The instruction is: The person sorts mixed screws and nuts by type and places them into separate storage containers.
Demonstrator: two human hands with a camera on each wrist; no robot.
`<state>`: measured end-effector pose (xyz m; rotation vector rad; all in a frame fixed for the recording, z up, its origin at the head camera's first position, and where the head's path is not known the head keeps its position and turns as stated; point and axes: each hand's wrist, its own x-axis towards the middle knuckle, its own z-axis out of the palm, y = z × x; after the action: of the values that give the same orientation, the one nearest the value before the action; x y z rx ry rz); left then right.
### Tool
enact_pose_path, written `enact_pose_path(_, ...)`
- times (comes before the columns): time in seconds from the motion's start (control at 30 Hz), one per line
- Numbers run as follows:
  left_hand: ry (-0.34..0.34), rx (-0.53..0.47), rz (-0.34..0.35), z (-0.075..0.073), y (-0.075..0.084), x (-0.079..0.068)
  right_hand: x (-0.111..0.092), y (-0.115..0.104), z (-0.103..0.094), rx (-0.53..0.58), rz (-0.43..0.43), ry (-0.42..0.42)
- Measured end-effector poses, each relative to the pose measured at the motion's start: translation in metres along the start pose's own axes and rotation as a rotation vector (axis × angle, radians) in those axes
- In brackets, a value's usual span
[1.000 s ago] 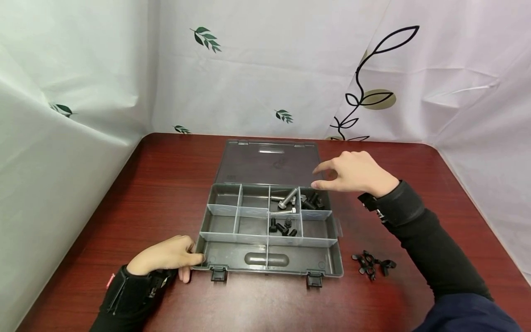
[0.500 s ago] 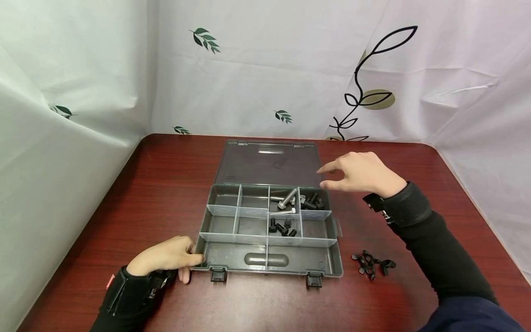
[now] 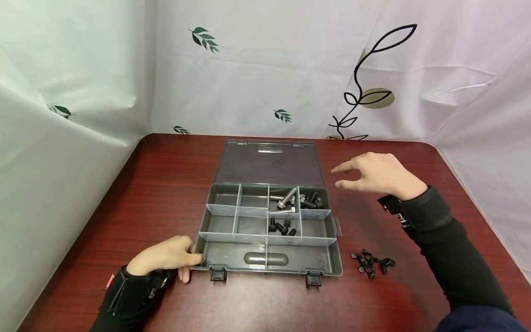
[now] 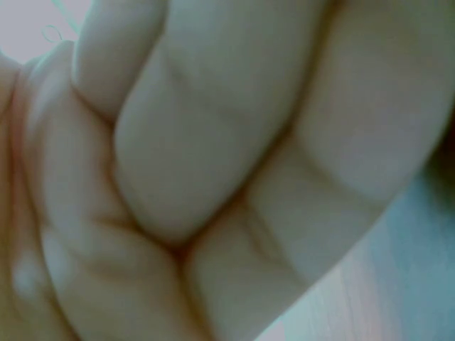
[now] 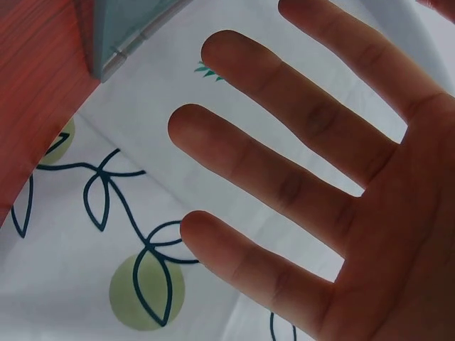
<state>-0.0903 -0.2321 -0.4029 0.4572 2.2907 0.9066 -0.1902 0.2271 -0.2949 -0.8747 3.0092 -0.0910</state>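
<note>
A grey translucent compartment box [image 3: 232, 249] lies on the table with its lid [image 3: 269, 163] folded back flat. My left hand [image 3: 168, 256] grips its front left corner, thumb over the rim; curled fingers [image 4: 206, 135] fill the left wrist view. Silver bolts [image 3: 287, 198] lie in a back compartment. Black bolts [image 3: 309, 202] sit in the back right compartment, and several more black bolts [image 3: 281, 227] in the one in front of the silver ones. My right hand [image 3: 379, 175] hovers right of the lid, holding nothing, its fingers [image 5: 263, 160] spread in the right wrist view.
Several black wing-shaped fasteners [image 3: 367, 263] lie in a small heap on the red-brown table [image 3: 166, 184], right of the box. Two black latches [image 3: 314, 279] stick out from the box's front edge. White patterned cloth [image 3: 249, 69] encloses the table's back and sides.
My right hand has drawn away to the right from the box's back right corner, its fingers still extended. The left hand, the box and its contents stay as they were.
</note>
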Motion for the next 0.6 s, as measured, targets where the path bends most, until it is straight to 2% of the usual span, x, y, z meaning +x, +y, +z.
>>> enact_pose_path(0.2,0.001,0.025,-0.001,-0.001,0.001,0.002,-0.012,0.007,-0.001,-0.007,0.031,0.003)
enact_pose_path(0.6,-0.002,-0.001,0.000,0.000,0.000,0.001,-0.034,0.018,0.006,0.037,0.080,-0.041)
